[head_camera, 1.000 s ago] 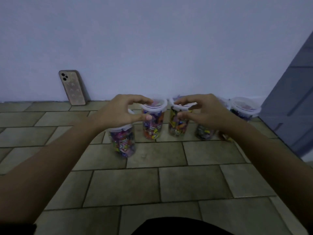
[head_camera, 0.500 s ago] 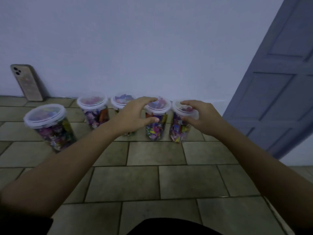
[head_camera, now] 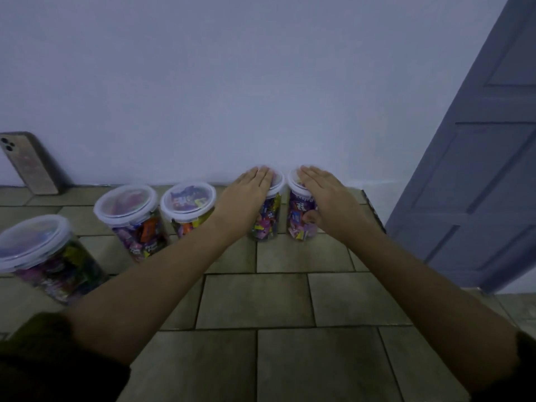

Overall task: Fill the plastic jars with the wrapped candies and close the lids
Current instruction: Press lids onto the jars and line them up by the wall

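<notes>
While both palms press lids by the wall (head_camera: pixel 232 82) | left hand (head_camera: pixel 249 195), fingers flat, on fourth jar (head_camera: pixel 265 224) | right hand (head_camera: pixel 327 198), fingers flat, on fifth jar (head_camera: pixel 298 221) | step: sealing, likely last | next: firm, even downward push.

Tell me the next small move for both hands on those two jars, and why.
Probably press straight down. The left hand and right hand lie flat on the lids of the two rightmost jars, which are full of candies. A firm push should seat both lids; whether they have already snapped shut cannot be seen.
</notes>
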